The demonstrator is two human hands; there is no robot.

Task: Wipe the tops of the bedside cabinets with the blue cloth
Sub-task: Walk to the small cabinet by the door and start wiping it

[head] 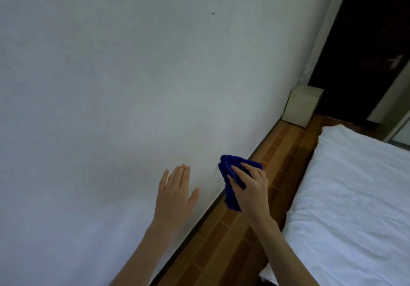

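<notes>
My right hand [251, 186] is shut on the bunched blue cloth [230, 188], which hangs in the air above the floor strip between wall and bed. My left hand [176, 188] is held up flat with its fingers apart in front of the white wall, holding nothing. A pale bedside cabinet [302, 106] stands against the wall at the far end of the strip, well beyond both hands. I can see its top and side faces; nothing lies on it.
A large white wall [133, 75] fills the left. A brown wood-pattern floor [224, 237] runs as a narrow strip to the cabinet. A bed with white bedding [355, 197] lies at the right. A dark door with a handle [395, 60] is behind the cabinet.
</notes>
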